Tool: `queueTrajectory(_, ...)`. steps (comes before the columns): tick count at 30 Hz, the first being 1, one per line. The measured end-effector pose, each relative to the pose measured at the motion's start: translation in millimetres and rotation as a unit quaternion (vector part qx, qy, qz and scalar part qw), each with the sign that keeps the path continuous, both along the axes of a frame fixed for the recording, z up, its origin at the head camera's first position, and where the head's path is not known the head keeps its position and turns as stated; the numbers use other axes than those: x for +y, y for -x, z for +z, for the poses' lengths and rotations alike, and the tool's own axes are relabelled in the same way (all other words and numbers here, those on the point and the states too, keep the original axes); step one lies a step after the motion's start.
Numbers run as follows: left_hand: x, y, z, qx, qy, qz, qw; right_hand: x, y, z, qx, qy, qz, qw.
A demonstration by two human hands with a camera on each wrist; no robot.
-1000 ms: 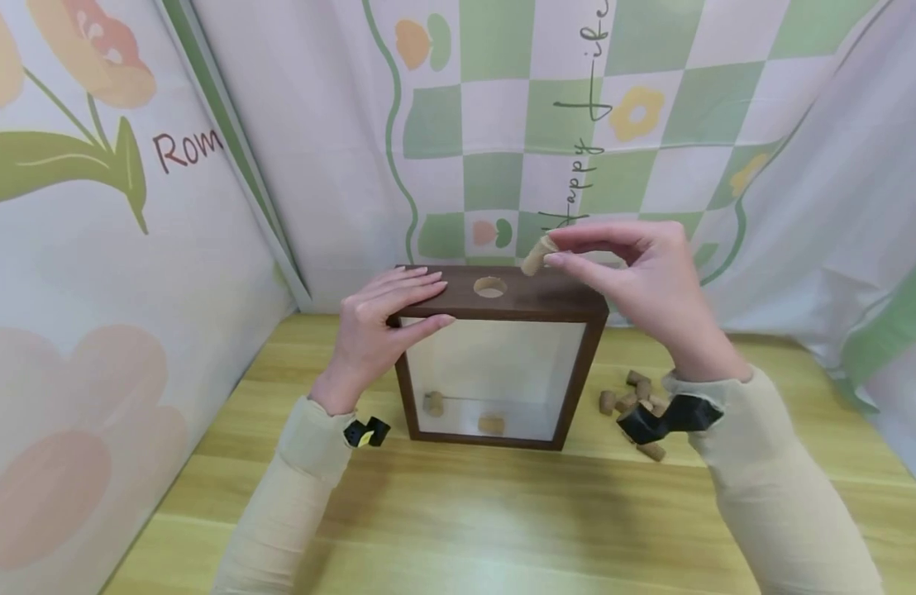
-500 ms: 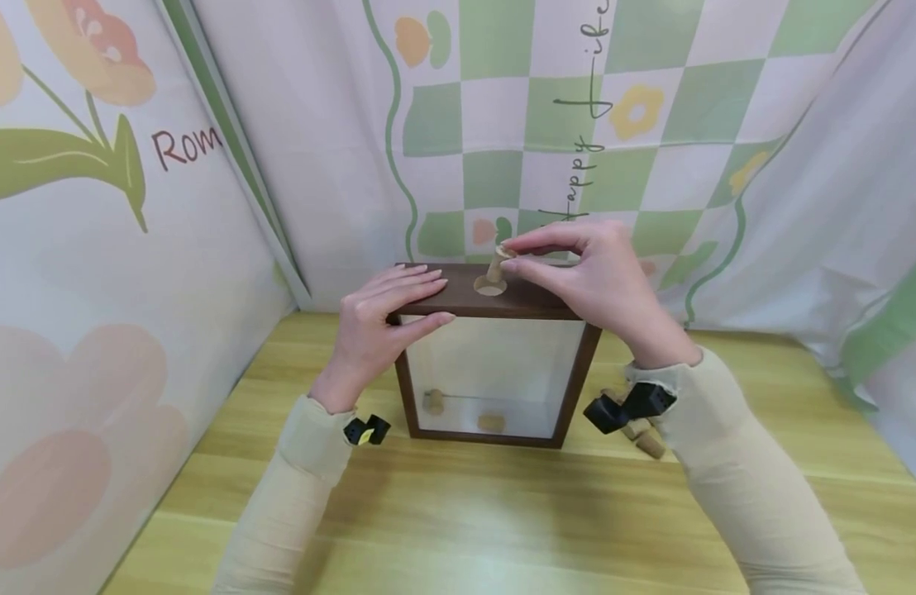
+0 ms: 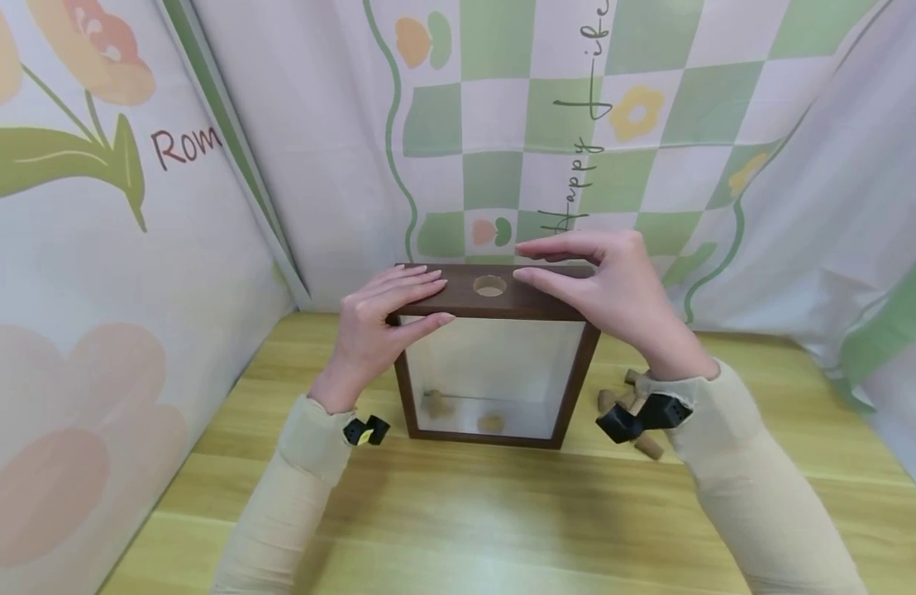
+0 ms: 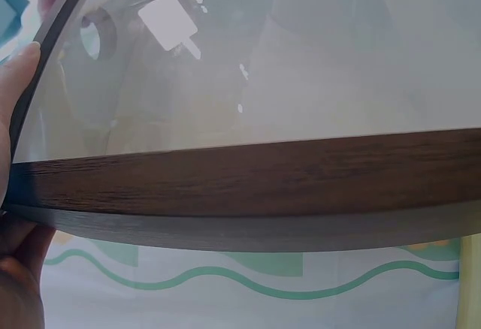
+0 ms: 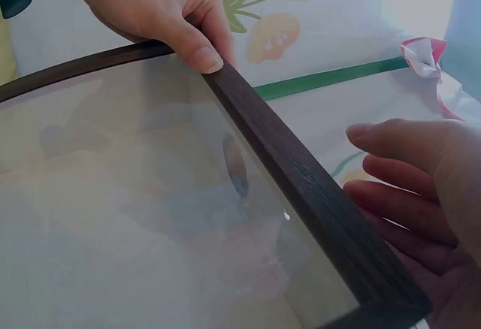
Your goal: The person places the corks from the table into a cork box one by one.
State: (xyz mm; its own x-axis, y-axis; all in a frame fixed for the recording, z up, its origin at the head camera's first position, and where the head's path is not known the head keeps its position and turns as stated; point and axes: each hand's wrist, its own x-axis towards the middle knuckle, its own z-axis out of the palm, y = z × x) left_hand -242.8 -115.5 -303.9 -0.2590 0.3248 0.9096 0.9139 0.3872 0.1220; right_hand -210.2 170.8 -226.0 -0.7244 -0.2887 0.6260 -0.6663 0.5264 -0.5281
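From the head view, I see a dark wooden box [image 3: 495, 312] standing upright on the pale worktop [image 3: 465, 512], its clear front panel [image 3: 495, 364] facing the person. The left hand [image 3: 370, 318] rests on the left end of the box, fingers laid straight along the top, thumb apart from them over the front edge. The right hand [image 3: 625, 289] is over the right end, thumb and fingers apart, tips just beside the round hole [image 3: 490, 286]. Behind the panel, corks lie near the bottom: a blurred patch at left, where I can't count them, and one cork [image 3: 491, 423] nearer the middle. More corks [image 3: 647, 447] lie to the right of the box, partly hidden by the right wrist's black camera [image 3: 644, 417]. A green-checked curtain [image 3: 555, 116] hangs behind.

In the left wrist view, the left thumb sits at the frame's edge; the clear panel carries bright reflections, and the hole shows through it.

From the right wrist view, the left thumb presses the far corner of the frame, while the right hand, fingers loosely bent, is near the top bar. A pink-edged bow [image 5: 425, 57] shows beyond.
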Motion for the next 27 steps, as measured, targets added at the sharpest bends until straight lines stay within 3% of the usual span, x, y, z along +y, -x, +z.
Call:
queueTrajectory(6, -0.3, 0.5, 0.6, 0.001, -0.001, -0.003, 1.0000, 16.6, -8.6, -2.7, -0.027, 0.023, -0.025, 0.999)
queueTrajectory(19, -0.4, 0.9, -0.2, 0.009, 0.000, -0.002, 1.0000, 75.4, -11.9, -11.8, -0.069, 0.082, -0.055, 0.993)
queueTrajectory(27, -0.4, 0.2, -0.1, 0.006, -0.002, -0.002, 1.0000, 115.9, -16.7, -22.7, -0.139, 0.078, -0.115, 0.980)
